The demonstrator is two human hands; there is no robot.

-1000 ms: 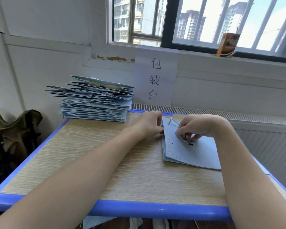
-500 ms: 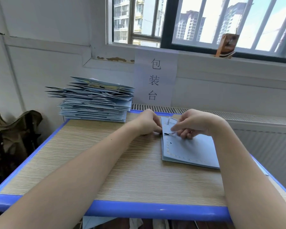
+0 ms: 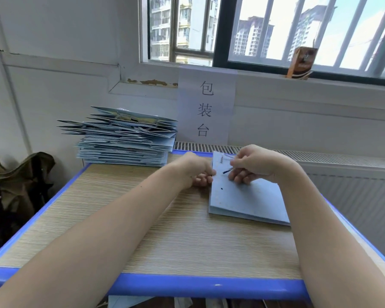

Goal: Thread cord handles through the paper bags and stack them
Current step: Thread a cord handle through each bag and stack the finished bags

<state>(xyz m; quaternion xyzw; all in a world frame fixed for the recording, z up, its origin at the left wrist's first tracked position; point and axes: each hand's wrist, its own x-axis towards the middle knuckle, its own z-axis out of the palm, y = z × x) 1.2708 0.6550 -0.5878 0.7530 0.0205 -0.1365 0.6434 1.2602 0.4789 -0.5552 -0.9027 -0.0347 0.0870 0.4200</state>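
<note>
Item: bag (image 3: 249, 196), pale blue, lying flat at the table's (image 3: 142, 218) far right, one hole (image 3: 222, 188) showing open near its left edge. Left hand (image 3: 196, 172) is curling its fingers round that left edge, holding the bag down. Right hand (image 3: 251, 166) is pinching the cord (image 3: 228, 170), whose dark tip has been lifting off the paper over the last second and is now pointing left, just above the hole. Judgement: tip not yet seated; threading of this end is about to begin. Stack (image 3: 125, 138) of finished bags is waiting at far left, well apart from both hands.
</note>
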